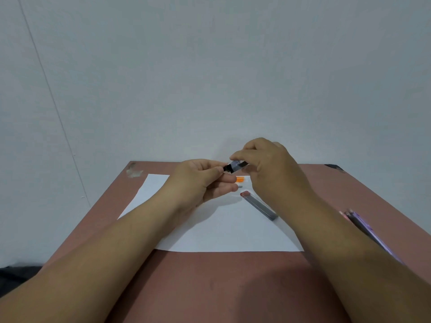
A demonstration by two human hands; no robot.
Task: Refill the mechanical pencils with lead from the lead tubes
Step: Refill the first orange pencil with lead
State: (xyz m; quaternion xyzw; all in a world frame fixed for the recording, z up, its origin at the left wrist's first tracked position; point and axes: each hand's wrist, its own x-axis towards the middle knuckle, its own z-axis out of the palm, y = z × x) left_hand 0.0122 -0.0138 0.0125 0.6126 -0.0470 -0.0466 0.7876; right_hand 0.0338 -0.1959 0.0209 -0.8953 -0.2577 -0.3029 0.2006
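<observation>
Refilling looks barely underway: my left hand (202, 177) and right hand (264, 163) pinch one lead tube (235, 167) at frame centre; pencils (363, 226) wait lower right.

A plain indoor desk setup: a reddish-brown table (221, 287) stands against a bare white wall (210, 78), with a paper sheet (221, 234) on it.

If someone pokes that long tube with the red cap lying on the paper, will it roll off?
The lead tube looks flat-sided, so it would probably slide rather than roll. It seems slim plastic, likely light and stiff. The white paper looks smooth, so a poke may skid it.
</observation>
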